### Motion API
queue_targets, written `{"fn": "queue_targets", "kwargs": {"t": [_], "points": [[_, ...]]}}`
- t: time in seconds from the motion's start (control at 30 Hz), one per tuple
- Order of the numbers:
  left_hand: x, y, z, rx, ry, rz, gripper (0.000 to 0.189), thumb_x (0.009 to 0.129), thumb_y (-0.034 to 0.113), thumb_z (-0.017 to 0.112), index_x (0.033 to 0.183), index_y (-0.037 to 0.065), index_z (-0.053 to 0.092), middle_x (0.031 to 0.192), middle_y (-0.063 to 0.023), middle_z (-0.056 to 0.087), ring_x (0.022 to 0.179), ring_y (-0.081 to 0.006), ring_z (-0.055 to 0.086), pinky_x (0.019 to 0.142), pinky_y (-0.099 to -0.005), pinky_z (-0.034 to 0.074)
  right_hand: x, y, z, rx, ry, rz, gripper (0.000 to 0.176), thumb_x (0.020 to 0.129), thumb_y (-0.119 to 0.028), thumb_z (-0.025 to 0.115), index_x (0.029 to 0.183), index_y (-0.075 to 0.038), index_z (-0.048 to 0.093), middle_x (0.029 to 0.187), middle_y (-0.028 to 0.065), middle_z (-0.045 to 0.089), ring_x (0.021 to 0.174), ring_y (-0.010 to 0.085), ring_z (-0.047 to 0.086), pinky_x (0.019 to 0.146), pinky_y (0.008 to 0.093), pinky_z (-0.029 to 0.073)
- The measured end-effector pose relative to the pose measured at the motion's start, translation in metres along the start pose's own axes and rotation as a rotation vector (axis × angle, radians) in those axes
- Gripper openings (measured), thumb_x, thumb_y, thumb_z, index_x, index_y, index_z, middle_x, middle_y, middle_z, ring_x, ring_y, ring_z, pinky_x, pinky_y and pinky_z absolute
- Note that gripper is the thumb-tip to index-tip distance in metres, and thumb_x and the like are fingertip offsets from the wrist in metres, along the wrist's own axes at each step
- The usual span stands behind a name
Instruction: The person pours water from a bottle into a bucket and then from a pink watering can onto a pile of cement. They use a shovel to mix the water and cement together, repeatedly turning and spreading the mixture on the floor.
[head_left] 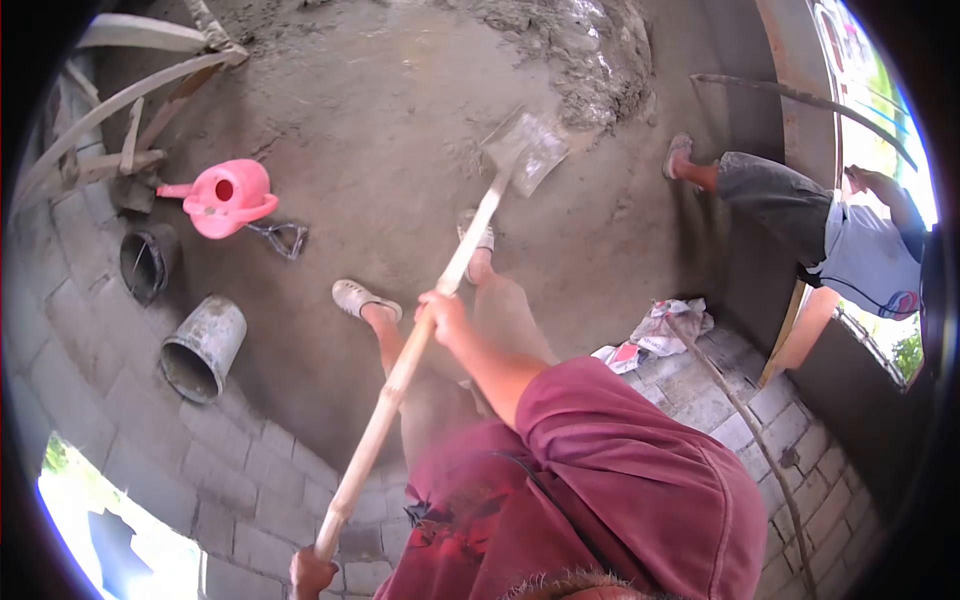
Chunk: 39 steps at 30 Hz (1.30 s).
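Note:
A shovel with a long pale wooden handle (385, 410) runs slantwise across the view. Its flat, mortar-smeared blade (525, 155) lies low over the wet grey floor, beside the edge of a mound of wet mortar (600, 80). Partway along the handle, my right hand (445, 317) is wrapped round the wood, the arm coming out of a maroon sleeve. Down at the lower left, my left hand (312, 572) grips the handle near its rear end. My feet in light clogs (366, 300) stand apart, one on either side of the handle.
To the left sit a pink watering can (235, 200), a dark D-shaped handle (285, 240) and two buckets, one dark (148, 262), one grey (205, 345). Crumpled bags (670, 328) lie by the block wall. Another person (780, 200) stands at right. Wooden poles (150, 35) fill the upper left.

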<state>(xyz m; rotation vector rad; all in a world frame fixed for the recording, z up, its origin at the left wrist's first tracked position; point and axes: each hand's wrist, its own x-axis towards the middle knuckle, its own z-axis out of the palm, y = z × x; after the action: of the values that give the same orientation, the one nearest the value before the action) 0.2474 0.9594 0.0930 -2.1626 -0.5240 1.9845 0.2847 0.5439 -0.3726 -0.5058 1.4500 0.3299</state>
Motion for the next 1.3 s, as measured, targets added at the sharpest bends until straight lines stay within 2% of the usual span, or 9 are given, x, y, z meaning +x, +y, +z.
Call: {"fn": "queue_targets", "kwargs": {"t": [0.17, 0.27, 0.73, 0.9, 0.93, 1.0, 1.07, 1.17, 1.3], "points": [[0.072, 0.195, 0.007, -0.021, -0.086, 0.083, 0.047, 0.067, 0.02, 0.075, 0.112, 0.007, 0.072, 0.103, -0.0253, 0.072, 0.103, -0.0422, 0.068, 0.09, -0.0493, 0.055, 0.104, -0.18, -0.069, 0.144, 0.006, 0.028, 0.011, 0.087, -0.006, 0.062, 0.082, -0.005, 0.053, 0.068, 0.0092, 0.051, 0.056, 0.0247, 0.053, 0.055, 0.0404, 0.051], [0.125, 0.23, 0.042, -0.034, -0.06, 0.206, 0.047, 0.069, 0.021, 0.075, 0.114, 0.007, 0.071, 0.105, -0.0241, 0.071, 0.105, -0.042, 0.067, 0.092, -0.049, 0.054, 0.133, -0.211, -0.087, 0.038, 0.163, 0.016, 0.011, 0.088, -0.007, 0.063, 0.086, -0.006, 0.051, 0.073, 0.0067, 0.048, 0.061, 0.0213, 0.051, 0.06, 0.0387, 0.051], [0.191, 0.116, 0.126, -0.025, -0.076, 0.234, 0.043, 0.07, 0.027, 0.073, 0.108, 0.008, 0.071, 0.108, -0.0213, 0.072, 0.107, -0.0398, 0.067, 0.095, -0.0474, 0.054, 0.112, -0.112, -0.088, -0.088, 0.259, -0.046, 0.01, 0.087, -0.009, 0.063, 0.084, -0.008, 0.053, 0.073, 0.0083, 0.052, 0.063, 0.0244, 0.056, 0.054, 0.0411, 0.049], [0.182, 0.033, 0.168, -0.031, -0.064, 0.24, 0.045, 0.071, 0.031, 0.075, 0.111, 0.011, 0.072, 0.111, -0.0182, 0.072, 0.109, -0.0368, 0.067, 0.097, -0.045, 0.054, 0.019, -0.068, -0.057, -0.099, 0.086, -0.197, 0.013, 0.088, -0.011, 0.068, 0.08, -0.01, 0.057, 0.071, 0.0059, 0.054, 0.065, 0.0212, 0.057, 0.058, 0.0375, 0.049], [0.178, 0.019, 0.177, -0.06, -0.067, 0.242, 0.047, 0.07, 0.034, 0.076, 0.112, 0.012, 0.073, 0.112, -0.0176, 0.072, 0.11, -0.0356, 0.067, 0.097, -0.0445, 0.054, 0.007, -0.057, -0.056, -0.032, -0.154, -0.27, 0.017, 0.086, -0.012, 0.07, 0.078, -0.011, 0.056, 0.071, 0.0056, 0.054, 0.065, 0.0212, 0.057, 0.058, 0.0379, 0.049], [0.167, -0.007, 0.193, -0.087, -0.135, 0.257, 0.052, 0.069, 0.039, 0.076, 0.114, 0.013, 0.074, 0.116, -0.0168, 0.072, 0.112, -0.0338, 0.067, 0.098, -0.0433, 0.053, 0.016, -0.045, -0.057, -0.196, 0.09, -0.232, 0.014, 0.086, -0.018, 0.069, 0.079, -0.009, 0.06, 0.074, 0.0083, 0.059, 0.068, 0.0273, 0.061, 0.061, 0.0426, 0.05], [0.166, -0.038, 0.221, -0.117, -0.21, 0.299, 0.055, 0.068, 0.042, 0.075, 0.115, 0.014, 0.074, 0.117, -0.0166, 0.072, 0.114, -0.0328, 0.067, 0.099, -0.042, 0.053, 0.142, -0.032, -0.148, -1.045, -0.444, -1.01, 0.014, 0.085, -0.01, 0.065, 0.09, -0.015, 0.053, 0.076, 0.0047, 0.054, 0.063, 0.0242, 0.053, 0.057, 0.0449, 0.048], [0.15, -0.072, 0.248, -0.276, -0.155, 0.34, 0.056, 0.067, 0.044, 0.074, 0.115, 0.016, 0.075, 0.117, -0.0143, 0.072, 0.112, -0.0313, 0.068, 0.097, -0.0405, 0.054, 0.076, -0.047, -0.091, -1.103, -0.583, -1.14, 0.013, 0.081, -0.004, 0.059, 0.087, -0.013, 0.052, 0.074, 0.0049, 0.05, 0.059, 0.0238, 0.05, 0.056, 0.0449, 0.048], [0.153, -0.116, 0.27, -0.505, 0.032, 0.451, 0.057, 0.06, 0.041, 0.078, 0.108, 0.011, 0.076, 0.102, -0.0178, 0.075, 0.097, -0.0341, 0.071, 0.087, -0.0416, 0.056, -0.023, -0.058, 0.052, -0.853, -0.191, -0.638, 0.006, 0.084, -0.014, 0.062, 0.088, -0.009, 0.06, 0.082, 0.013, 0.058, 0.074, 0.0312, 0.058, 0.067, 0.0455, 0.05]]}}
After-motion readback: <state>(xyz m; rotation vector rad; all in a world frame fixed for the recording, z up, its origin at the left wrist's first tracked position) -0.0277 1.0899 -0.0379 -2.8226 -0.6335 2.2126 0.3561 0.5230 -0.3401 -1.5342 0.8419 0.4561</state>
